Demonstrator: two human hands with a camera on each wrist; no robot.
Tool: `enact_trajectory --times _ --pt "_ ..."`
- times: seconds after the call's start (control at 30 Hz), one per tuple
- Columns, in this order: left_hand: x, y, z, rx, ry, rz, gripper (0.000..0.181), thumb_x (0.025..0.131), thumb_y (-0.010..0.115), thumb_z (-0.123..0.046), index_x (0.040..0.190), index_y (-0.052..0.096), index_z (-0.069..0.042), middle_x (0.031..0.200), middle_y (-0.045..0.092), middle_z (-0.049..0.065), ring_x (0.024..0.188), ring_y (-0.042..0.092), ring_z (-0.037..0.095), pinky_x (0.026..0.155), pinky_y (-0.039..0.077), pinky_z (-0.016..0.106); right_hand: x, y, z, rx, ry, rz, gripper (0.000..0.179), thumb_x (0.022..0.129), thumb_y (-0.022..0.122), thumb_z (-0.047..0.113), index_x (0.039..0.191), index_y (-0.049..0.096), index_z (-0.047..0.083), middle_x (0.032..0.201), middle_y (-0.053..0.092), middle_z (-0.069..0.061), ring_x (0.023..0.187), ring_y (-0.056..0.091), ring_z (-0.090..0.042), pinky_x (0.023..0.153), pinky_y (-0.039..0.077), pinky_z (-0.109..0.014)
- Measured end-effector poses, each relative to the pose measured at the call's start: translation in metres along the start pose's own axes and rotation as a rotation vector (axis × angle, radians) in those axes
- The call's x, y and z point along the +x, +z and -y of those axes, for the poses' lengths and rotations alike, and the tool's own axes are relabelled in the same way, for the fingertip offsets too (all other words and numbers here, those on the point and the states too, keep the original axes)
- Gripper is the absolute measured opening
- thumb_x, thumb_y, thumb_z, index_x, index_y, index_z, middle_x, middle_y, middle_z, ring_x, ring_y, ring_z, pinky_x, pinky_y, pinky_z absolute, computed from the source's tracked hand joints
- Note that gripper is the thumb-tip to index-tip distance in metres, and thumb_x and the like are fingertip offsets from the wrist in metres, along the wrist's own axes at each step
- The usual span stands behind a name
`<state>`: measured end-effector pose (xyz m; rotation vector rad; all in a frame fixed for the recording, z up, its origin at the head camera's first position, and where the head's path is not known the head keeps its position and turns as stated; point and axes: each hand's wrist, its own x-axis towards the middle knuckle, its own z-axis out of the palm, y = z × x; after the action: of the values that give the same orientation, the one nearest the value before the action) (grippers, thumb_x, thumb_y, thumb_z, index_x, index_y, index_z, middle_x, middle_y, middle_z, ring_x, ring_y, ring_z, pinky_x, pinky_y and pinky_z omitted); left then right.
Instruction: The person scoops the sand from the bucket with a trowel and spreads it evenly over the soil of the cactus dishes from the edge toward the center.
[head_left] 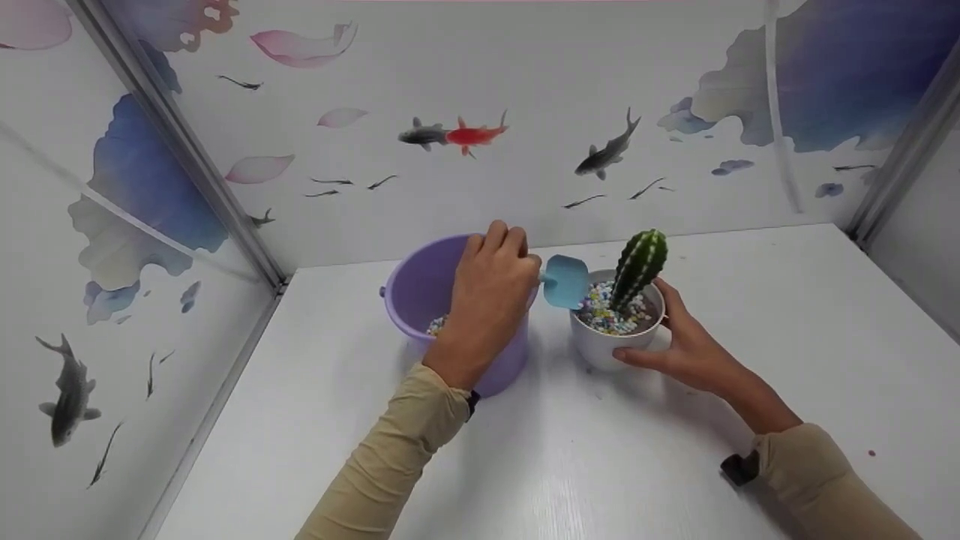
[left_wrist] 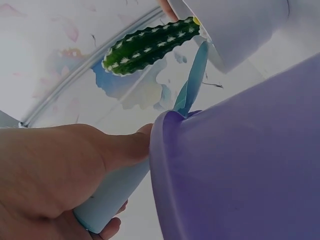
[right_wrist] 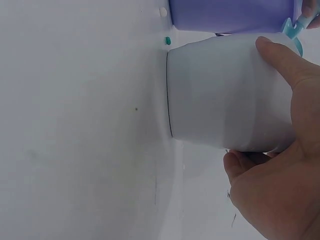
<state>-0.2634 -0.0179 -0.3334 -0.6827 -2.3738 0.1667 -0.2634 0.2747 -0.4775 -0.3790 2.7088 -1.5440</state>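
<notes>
My left hand (head_left: 495, 296) grips the handle (left_wrist: 107, 197) of a light-blue toy shovel above the right rim of a purple bucket (head_left: 416, 281). The shovel's blade (head_left: 566, 282) reaches over the near-left rim of a white pot (head_left: 600, 346), its face tilted. In the pot a green ribbed cactus (head_left: 640, 268) stands leaning right among multicoloured pebbles (head_left: 611, 319); some brown surface shows at the right side. My right hand (head_left: 694, 349) holds the pot from the right, thumb on the front and fingers behind. More pebbles (head_left: 437, 325) lie inside the bucket, mostly hidden by my left hand.
Both containers stand on a white table (head_left: 600, 465) near a back wall (head_left: 525, 67) printed with fish and petals. A small green pebble (right_wrist: 168, 40) lies beside the pot's base. A tiny red bit (head_left: 871, 453) is at the table's right.
</notes>
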Motion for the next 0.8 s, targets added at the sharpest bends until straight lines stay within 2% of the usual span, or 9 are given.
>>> enact_trajectory --times 0.1,0.33,0.6,0.8 --pt "-0.001 0.0 -0.001 0.038 0.005 -0.003 0.011 0.096 0.083 -0.014 0.105 0.086 -0.019 0.105 0.068 0.001 0.104 0.057 0.021 0.089 0.047 0.035 0.0 0.0 -0.001 -0.003 -0.005 -0.002 0.13 0.086 0.093 0.043 0.174 0.0 0.023 0.179 0.019 -0.017 0.161 0.031 -0.052 0.125 0.025 -0.077" --pt "-0.003 0.005 -0.006 0.12 0.058 -0.091 0.011 0.096 0.082 -0.01 0.096 0.085 -0.02 0.1 0.064 0.0 0.098 0.053 0.02 0.09 0.045 0.034 0.0 0.0 -0.004 -0.011 0.0 -0.002 0.131 0.086 0.093 0.044 0.175 -0.001 0.021 0.179 0.019 -0.017 0.161 0.03 -0.053 0.126 0.025 -0.075" --pt "-0.006 0.0 -0.014 0.142 0.119 -0.156 0.012 0.098 0.08 -0.012 0.092 0.085 -0.021 0.101 0.065 -0.001 0.096 0.052 0.019 0.087 0.044 0.032 0.001 0.001 -0.005 -0.012 -0.022 -0.002 0.13 0.087 0.092 0.045 0.174 0.0 0.02 0.179 0.02 -0.016 0.163 0.028 -0.049 0.126 0.026 -0.074" --pt "-0.006 -0.003 -0.015 0.158 0.133 -0.159 0.011 0.098 0.079 -0.01 0.092 0.083 -0.019 0.104 0.064 -0.001 0.099 0.051 0.019 0.09 0.044 0.032 0.001 0.001 -0.005 -0.012 -0.019 -0.003 0.129 0.087 0.092 0.045 0.174 0.0 0.021 0.179 0.019 -0.016 0.163 0.028 -0.049 0.126 0.025 -0.075"
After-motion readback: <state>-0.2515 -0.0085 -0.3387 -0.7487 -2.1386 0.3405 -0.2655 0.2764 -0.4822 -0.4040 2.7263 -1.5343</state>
